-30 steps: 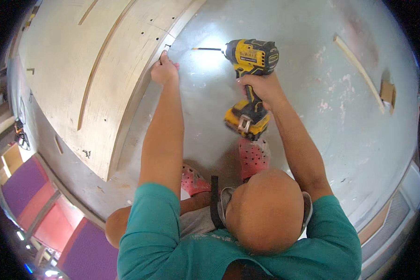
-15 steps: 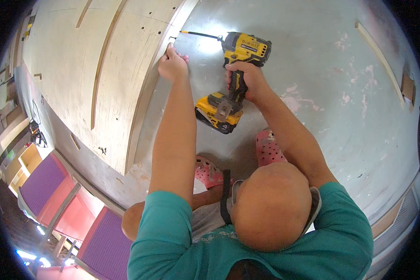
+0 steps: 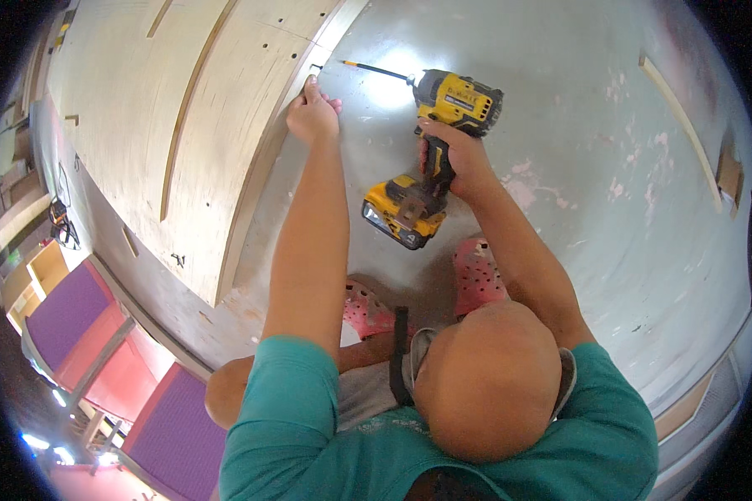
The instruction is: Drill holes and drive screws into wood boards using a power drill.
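Where left hand meets plywood panel, yellow drill in right hand.

Both arms outstretched, right grip closed

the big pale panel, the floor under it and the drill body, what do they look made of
Panel: looks like unfinished plywood, pale with faint grain, a layered edge and drilled holes.
Floor: probably smooth concrete, grey with a slight sheen and pinkish worn patches.
Drill in the right hand: seemingly moulded yellow and black plastic, with a thin dark bit, likely metal.
The left hand rests at the panel's edge.
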